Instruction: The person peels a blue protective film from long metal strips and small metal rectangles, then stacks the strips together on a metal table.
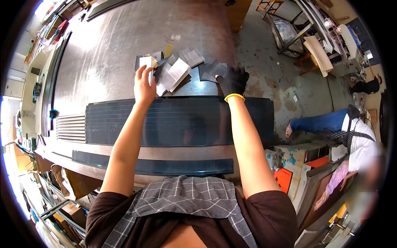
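Head view: dark sheets (213, 70) (flat) beside right hand (234, 81)

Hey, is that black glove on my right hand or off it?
On. The black glove covers most of the right hand, its cuff beside the yellow wristband.

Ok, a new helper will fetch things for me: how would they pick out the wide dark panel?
Start at the large brown table and find the scattered grey and white pieces on it. The dark panel lies on the person's side of them, under both forearms. Unlike the dark strip nearer the person, it is much wider front to back.
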Demonstrator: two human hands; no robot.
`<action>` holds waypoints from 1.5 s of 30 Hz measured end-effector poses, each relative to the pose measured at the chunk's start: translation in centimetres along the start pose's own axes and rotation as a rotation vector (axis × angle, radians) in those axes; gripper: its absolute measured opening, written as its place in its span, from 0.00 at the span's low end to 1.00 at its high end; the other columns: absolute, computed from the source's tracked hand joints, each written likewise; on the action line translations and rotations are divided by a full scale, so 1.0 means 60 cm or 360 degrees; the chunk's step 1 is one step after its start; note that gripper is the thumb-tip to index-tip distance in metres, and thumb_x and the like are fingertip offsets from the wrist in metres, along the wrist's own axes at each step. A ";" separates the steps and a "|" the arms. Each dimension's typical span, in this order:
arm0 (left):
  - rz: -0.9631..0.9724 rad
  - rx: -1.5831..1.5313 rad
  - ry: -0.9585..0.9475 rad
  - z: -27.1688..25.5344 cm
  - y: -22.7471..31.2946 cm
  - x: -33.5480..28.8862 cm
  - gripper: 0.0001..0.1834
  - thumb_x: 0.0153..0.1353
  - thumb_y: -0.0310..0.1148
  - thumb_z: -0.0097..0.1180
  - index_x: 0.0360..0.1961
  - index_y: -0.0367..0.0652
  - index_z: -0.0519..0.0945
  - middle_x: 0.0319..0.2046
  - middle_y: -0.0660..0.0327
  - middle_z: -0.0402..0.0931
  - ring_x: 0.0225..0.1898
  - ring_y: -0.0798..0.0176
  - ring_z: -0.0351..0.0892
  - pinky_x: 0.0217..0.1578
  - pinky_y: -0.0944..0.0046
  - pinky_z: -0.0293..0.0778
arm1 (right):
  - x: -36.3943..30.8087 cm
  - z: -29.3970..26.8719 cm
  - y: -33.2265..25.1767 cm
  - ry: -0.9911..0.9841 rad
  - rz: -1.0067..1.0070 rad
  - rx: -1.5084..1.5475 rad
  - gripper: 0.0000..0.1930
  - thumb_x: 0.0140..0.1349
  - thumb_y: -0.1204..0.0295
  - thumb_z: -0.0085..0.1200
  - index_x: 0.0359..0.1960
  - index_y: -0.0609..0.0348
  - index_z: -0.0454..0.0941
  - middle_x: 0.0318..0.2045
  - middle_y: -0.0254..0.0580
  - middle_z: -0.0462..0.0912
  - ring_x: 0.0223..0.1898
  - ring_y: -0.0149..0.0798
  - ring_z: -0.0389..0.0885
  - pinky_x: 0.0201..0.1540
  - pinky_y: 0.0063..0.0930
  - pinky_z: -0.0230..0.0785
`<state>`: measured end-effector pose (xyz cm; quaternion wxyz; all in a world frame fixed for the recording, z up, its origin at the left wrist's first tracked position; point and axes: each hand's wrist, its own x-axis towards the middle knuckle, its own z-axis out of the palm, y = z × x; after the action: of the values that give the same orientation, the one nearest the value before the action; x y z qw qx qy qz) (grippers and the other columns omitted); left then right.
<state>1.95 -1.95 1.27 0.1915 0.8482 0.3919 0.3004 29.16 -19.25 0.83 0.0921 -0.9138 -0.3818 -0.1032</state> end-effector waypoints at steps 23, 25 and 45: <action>-0.1343 -0.2616 -0.0493 -0.074 0.232 -0.155 0.15 0.57 0.30 0.66 0.43 0.38 0.78 0.38 0.57 0.81 0.38 0.64 0.82 0.43 0.60 0.79 | -0.218 -0.211 -0.107 0.0212 -0.0316 0.1631 0.14 0.58 0.71 0.57 0.47 0.56 0.81 0.33 0.43 0.81 0.37 0.44 0.79 0.46 0.38 0.68; -0.1367 -0.2621 -0.0562 -0.084 0.230 -0.169 0.14 0.57 0.30 0.66 0.42 0.38 0.78 0.37 0.58 0.81 0.38 0.64 0.81 0.43 0.61 0.79 | -0.225 -0.217 -0.109 0.0188 -0.0503 0.1466 0.17 0.56 0.73 0.57 0.49 0.55 0.80 0.34 0.42 0.81 0.39 0.44 0.78 0.49 0.39 0.66; -0.1432 -0.3112 -0.1068 -0.125 0.237 -0.200 0.11 0.58 0.36 0.65 0.39 0.42 0.82 0.34 0.61 0.83 0.33 0.66 0.82 0.37 0.64 0.79 | -0.273 -0.239 -0.116 -0.1236 0.0140 0.3009 0.17 0.70 0.64 0.50 0.53 0.63 0.77 0.46 0.35 0.81 0.48 0.26 0.75 0.56 0.21 0.63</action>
<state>-1.34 -19.46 10.49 0.9603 0.1534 0.1871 0.1388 11.21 -29.07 11.00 0.6490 -0.4508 -0.2765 0.5469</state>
